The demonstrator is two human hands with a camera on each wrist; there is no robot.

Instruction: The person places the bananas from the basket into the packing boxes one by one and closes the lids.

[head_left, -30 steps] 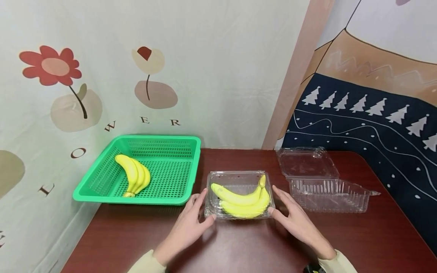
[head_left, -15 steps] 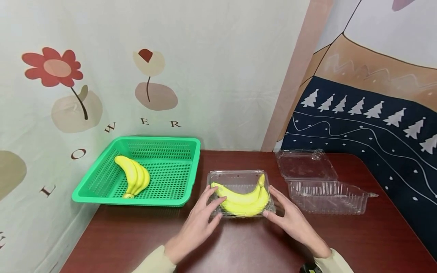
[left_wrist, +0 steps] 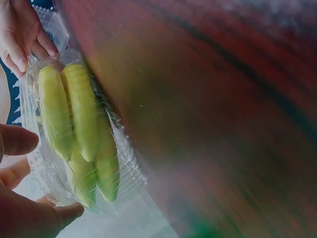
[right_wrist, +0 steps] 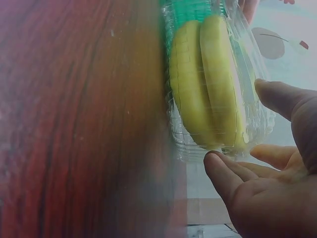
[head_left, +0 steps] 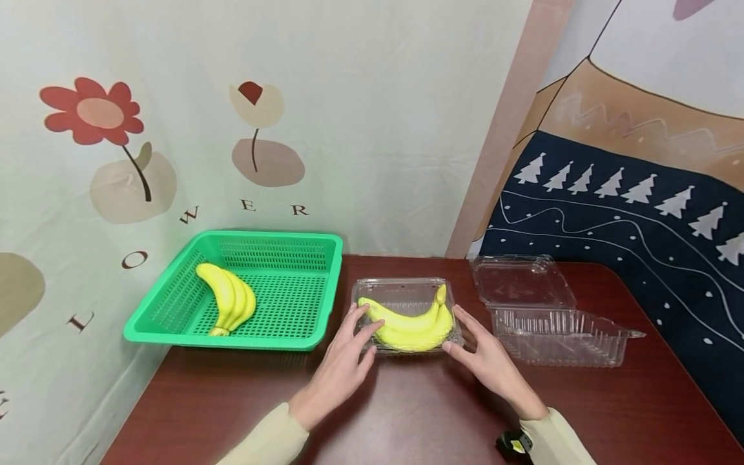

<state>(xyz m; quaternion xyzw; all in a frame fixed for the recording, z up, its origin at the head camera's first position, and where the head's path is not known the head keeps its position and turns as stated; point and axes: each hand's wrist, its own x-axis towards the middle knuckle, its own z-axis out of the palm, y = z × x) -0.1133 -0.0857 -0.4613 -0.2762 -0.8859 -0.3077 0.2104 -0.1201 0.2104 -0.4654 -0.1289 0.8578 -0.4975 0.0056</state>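
Observation:
A clear plastic clamshell container (head_left: 401,282) sits on the table with a bunch of yellow bananas (head_left: 409,330) inside, its lid down over them. My left hand (head_left: 338,368) touches its left side and front corner, fingers spread over the lid's edge. At the opposite end my right hand (head_left: 488,361) has its fingers along the side and its thumb at the front corner. In the left wrist view the bananas (left_wrist: 81,114) press close under the ribbed plastic. The right wrist view shows thumb and fingertips of the right hand (right_wrist: 272,198) right at the container's end.
A green basket (head_left: 290,250) at the left holds another banana bunch (head_left: 232,300). To the right stands a second clear container (head_left: 560,336), its lid (head_left: 523,281) folded back. Behind the table edge hangs a printed cloth backdrop (head_left: 372,142).
The container with the bananas has slid a little away from me, and both hands have moved along with it. My left fingers have come from beside the container onto the lid's edge.

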